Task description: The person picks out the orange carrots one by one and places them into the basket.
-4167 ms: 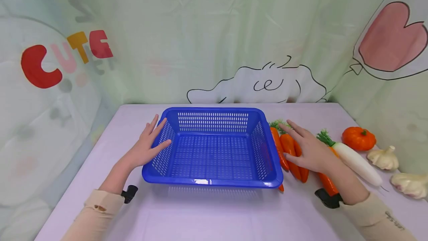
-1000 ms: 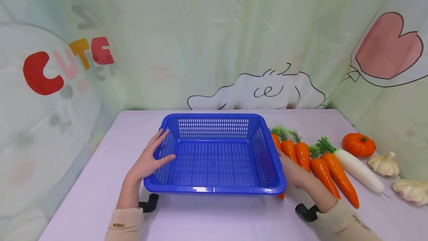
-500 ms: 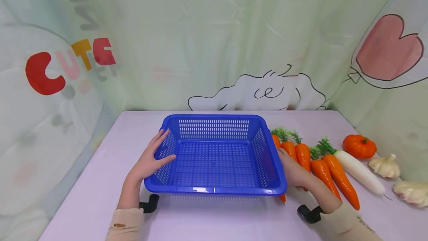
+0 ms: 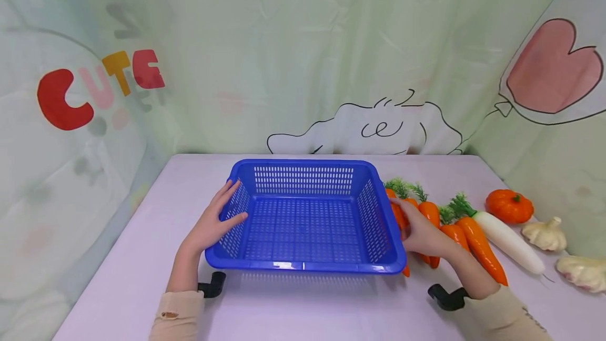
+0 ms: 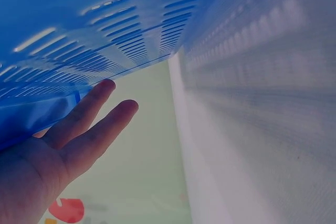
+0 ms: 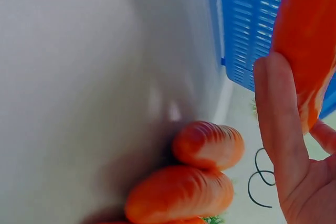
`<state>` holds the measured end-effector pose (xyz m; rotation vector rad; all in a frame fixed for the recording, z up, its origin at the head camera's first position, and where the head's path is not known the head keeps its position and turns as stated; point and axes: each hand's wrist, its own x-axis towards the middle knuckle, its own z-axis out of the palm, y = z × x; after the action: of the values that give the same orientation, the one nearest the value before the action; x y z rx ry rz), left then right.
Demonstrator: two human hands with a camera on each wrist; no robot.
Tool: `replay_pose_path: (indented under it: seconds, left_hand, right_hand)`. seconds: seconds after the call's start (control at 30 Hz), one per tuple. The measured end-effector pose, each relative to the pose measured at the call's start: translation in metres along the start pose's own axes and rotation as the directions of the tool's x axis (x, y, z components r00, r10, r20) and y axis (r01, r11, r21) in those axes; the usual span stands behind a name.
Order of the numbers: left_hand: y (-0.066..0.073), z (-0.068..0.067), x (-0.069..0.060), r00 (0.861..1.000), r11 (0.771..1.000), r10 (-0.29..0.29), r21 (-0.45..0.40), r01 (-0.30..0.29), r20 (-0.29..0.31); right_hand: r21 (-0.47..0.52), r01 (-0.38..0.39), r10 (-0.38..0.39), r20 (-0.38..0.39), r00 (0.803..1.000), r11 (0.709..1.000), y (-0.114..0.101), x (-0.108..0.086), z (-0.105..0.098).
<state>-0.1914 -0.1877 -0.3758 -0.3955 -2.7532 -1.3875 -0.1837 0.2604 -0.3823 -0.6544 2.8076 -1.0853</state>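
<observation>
A blue plastic basket (image 4: 303, 225) with slotted walls stands mid-table, nothing lying in it. My left hand (image 4: 213, 225) is at its left side, fingers straight and spread; the thumb reaches over the rim. In the left wrist view, two straight fingers (image 5: 94, 140) lie along the basket's outer wall. Beside the right wall, my right hand (image 4: 423, 233) holds an orange carrot (image 6: 310, 30), raised off the table, with fingers on one side and the thumb on the other. From the head view, that hand and the basket rim partly hide the carrot (image 4: 399, 216).
Several more carrots (image 4: 483, 249) with leafy tops lie right of the basket. Beyond them are a white radish (image 4: 508, 241), a small orange pumpkin (image 4: 509, 206) and two garlic bulbs (image 4: 544, 234). A printed curtain (image 4: 284, 57) hangs behind the table (image 4: 303, 312).
My right hand went down among the carrots by the basket's right wall and has now risen slightly with a carrot. My left hand moved a little onto the basket's left side and stays there.
</observation>
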Motion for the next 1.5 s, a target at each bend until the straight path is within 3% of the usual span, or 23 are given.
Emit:
replay_pose_path:
  seconds: [0.27,0.5,0.8,1.5]
  left_hand:
    - [0.001,0.0,0.0,1.0,1.0,-0.002,-0.008,0.002,0.001]
    - [0.001,-0.001,0.0,1.0,1.0,-0.009,-0.007,0.009,0.005]
    - [0.003,-0.001,-0.001,1.0,1.0,-0.018,-0.009,0.018,0.008]
    - [0.003,-0.001,-0.001,1.0,1.0,-0.02,-0.007,0.021,0.008]
  right_hand:
    - [0.036,-0.027,0.027,-0.007,1.0,0.999,-0.008,-0.003,-0.014]
    - [-0.027,-0.061,0.06,-0.034,0.998,0.998,-0.014,-0.006,-0.028]
    - [-0.036,-0.091,0.09,-0.044,0.995,0.995,-0.021,-0.009,-0.038]
    - [0.042,-0.074,0.076,-0.054,0.996,0.996,-0.056,-0.004,-0.058]
